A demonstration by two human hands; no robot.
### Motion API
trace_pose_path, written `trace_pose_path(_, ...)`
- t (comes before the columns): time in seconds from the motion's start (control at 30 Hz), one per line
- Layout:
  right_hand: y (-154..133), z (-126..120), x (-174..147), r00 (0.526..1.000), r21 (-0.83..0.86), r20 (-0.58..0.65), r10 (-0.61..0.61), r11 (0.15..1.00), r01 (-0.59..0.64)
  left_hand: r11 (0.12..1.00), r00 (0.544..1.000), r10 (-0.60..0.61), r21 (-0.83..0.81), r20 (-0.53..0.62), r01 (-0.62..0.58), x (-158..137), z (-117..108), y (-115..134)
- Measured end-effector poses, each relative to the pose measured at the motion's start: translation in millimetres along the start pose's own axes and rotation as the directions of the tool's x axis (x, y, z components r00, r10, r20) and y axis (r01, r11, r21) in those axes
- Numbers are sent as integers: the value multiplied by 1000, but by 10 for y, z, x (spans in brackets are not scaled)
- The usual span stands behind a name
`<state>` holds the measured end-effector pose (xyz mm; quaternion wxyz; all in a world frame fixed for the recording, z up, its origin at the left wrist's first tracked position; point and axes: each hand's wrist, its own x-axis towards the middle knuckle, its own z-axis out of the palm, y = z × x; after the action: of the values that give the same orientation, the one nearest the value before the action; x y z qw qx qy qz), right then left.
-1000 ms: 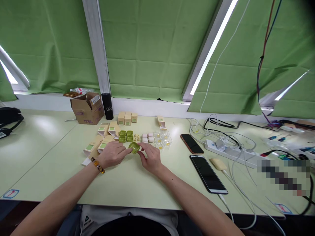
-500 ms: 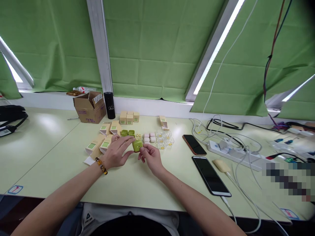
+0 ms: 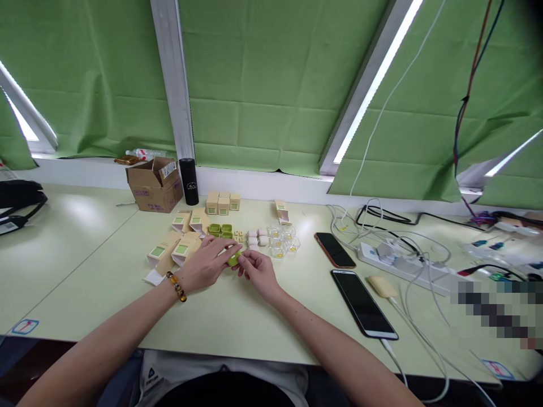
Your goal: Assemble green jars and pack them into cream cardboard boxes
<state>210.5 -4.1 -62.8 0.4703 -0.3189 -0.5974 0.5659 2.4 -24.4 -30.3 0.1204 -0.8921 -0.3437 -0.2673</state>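
Between my two hands is a small green square case [image 3: 233, 259], held just above the table. My left hand [image 3: 208, 261] reaches over it from the left with its fingers closed on its far side. My right hand [image 3: 259, 272] pinches its right edge between thumb and fingers. Just beyond lie more green square pieces [image 3: 221, 230], tiny yellowish parts [image 3: 238, 236], several pale pink rounded blocks [image 3: 258, 236] and several clear cups [image 3: 282, 242] with yellow bits inside. Opened beige cartons [image 3: 185, 244] with green labels lie left of my left hand.
Small closed boxes [image 3: 223, 203] stand at the back beside a black bottle [image 3: 189, 182] and a cardboard box [image 3: 154, 185]. On the right lie two phones [image 3: 363, 304], a cream-coloured device [image 3: 382, 286] on a cable, and a power strip [image 3: 403, 268] with tangled cords.
My left hand has moved right and closed in on the green case. The case has tilted and is now partly covered by my fingers. My right hand has barely moved.
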Motion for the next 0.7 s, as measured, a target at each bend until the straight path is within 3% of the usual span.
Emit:
trace_pose_path(0.1,17,-14,-24,998,-106,7,-63,992,64,999,998,-46,-22,-35,45,-2,0,-3)
trace_pose_path(0.17,14,-45,-43,989,-276,-14,-145,951,136,990,988,-112,-100,-110,101,-10,13,-27)
trace_pose_path(0.27,1,-116,-49,947,-628,15,-322,734,260,926,934,-293,-305,-203,224,-18,52,-98)
trace_pose_path(0.33,1,-160,-30,921,-789,107,-374,532,307,830,872,-448,-454,-198,323,-15,89,-155)
trace_pose_path(0.4,15,-185,1,918,-876,187,-350,364,318,705,807,-566,-606,-167,368,-6,127,-204)
trace_pose_path(0.5,52,-176,45,932,-936,250,-262,181,302,485,774,-624,-828,-105,280,17,159,-241)
trace_pose_path(0.6,76,-128,64,940,-948,287,-186,89,307,293,789,-614,-926,9,238,40,156,-225)
trace_pose_path(0.7,81,-87,62,932,-939,326,-157,60,338,124,806,-583,-970,100,209,55,148,-181)
